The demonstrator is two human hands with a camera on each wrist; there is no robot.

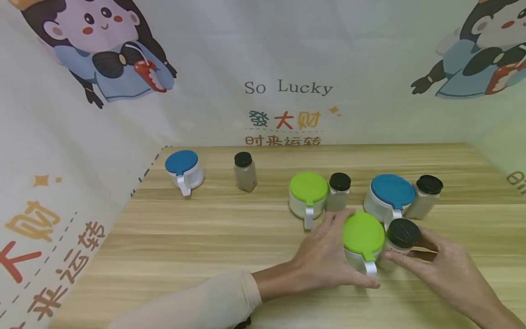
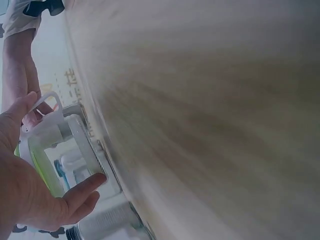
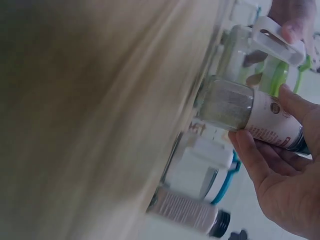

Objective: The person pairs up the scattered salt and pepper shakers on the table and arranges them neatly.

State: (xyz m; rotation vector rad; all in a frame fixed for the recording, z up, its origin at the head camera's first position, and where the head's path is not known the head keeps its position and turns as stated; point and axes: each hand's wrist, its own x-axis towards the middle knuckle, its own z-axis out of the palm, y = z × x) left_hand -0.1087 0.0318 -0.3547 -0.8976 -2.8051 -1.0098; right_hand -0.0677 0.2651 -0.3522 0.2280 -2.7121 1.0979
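Note:
My left hand [image 1: 324,256] spans a clear seasoning jar with a green lid [image 1: 363,233] and white handle, thumb by the handle and fingers along its far side. Right beside it, my right hand [image 1: 445,269] holds a black-capped spice bottle [image 1: 402,235] between thumb and fingers. Both containers stand upright at the front right of the table. In the right wrist view the bottle [image 3: 250,112] shows a pale label and powder-like contents. Behind my hands stand another green-lidded jar [image 1: 308,192] with a black-capped bottle [image 1: 339,189], and a blue-lidded jar [image 1: 390,194] with a bottle [image 1: 425,196].
Farther left on the wood-grain table [image 1: 185,242] are a blue-lidded jar [image 1: 183,171] and, apart from it, a black-capped bottle [image 1: 245,171]. A printed cloth [image 1: 287,55] hangs along the table's back and sides.

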